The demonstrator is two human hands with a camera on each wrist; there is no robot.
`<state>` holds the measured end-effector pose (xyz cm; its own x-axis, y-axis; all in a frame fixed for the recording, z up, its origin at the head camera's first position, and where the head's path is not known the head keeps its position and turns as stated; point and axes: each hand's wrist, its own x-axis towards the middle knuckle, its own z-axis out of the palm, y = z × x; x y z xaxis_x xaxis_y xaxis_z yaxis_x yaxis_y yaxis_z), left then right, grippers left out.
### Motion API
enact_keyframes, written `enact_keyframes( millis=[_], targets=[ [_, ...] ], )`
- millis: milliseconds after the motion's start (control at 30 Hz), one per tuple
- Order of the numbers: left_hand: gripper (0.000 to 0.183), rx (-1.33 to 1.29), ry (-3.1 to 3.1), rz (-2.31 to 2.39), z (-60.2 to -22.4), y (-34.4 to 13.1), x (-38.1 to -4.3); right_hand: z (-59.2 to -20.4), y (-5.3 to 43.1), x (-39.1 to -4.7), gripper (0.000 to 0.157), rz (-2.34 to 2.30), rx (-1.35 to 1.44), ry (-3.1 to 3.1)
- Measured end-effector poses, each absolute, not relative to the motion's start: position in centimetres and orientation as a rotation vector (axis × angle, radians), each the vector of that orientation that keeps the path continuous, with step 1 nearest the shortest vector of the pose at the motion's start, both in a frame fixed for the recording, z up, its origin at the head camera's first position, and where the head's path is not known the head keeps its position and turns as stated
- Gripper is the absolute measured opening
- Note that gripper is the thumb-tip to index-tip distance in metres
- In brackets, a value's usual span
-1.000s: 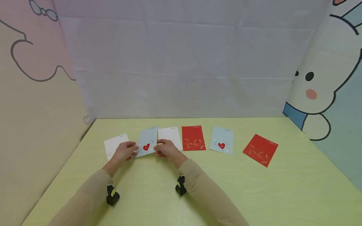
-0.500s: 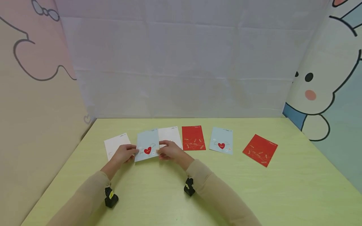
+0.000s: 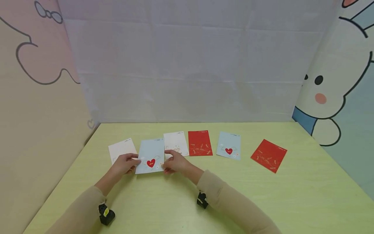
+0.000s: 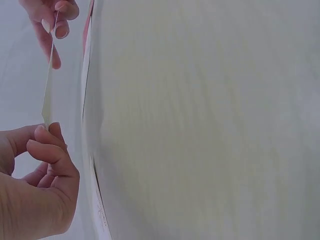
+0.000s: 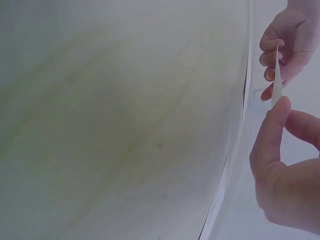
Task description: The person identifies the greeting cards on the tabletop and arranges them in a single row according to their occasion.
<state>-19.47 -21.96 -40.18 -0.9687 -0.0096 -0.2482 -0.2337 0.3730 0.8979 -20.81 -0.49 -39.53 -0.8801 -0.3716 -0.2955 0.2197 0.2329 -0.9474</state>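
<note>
A light blue card [image 3: 149,151] with a red winged heart is held up by its two side edges, its printed face turned toward me. My left hand [image 3: 125,164] pinches the left edge between thumb and fingers, and my right hand [image 3: 179,163] pinches the lower right edge. Both wrist views show the card edge-on as a thin strip, raised above the table. Behind my left hand lies a white card [image 3: 120,149], partly covered by that hand. Another white card [image 3: 176,139] lies behind my right hand, its lower left part covered.
On the pale yellow-green table [image 3: 251,198], a red card [image 3: 200,143], a second light blue card [image 3: 228,143] and a tilted red card [image 3: 268,156] lie farther right. A white cloth [image 3: 190,65] hangs along the table's back edge, with patterned walls on both sides.
Both hands have brought the light blue card a little closer to me and slightly left, and it has turned more squarely to face me. The cards lying on the table have stayed put.
</note>
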Motion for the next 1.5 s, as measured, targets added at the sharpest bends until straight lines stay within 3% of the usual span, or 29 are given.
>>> enact_keyframes(
  millis=[633, 1367, 1500],
  targets=[
    [0.058, -0.157, 2.474, 1.389, -40.9, -23.7, -15.8, -39.9, -1.3, -18.2, 0.056, -1.452, -0.239, 2.174],
    [0.063, 0.016, 2.405, 1.358, -40.5, -26.1, -13.3, -40.0, -2.7, -16.2, 0.051, -1.439, -0.271, 2.009],
    [0.066, 0.032, 2.405, 1.349, -40.5, -26.4, -13.1, -40.0, -2.8, -15.9, 0.056, -1.434, -0.272, 1.977]
  ],
)
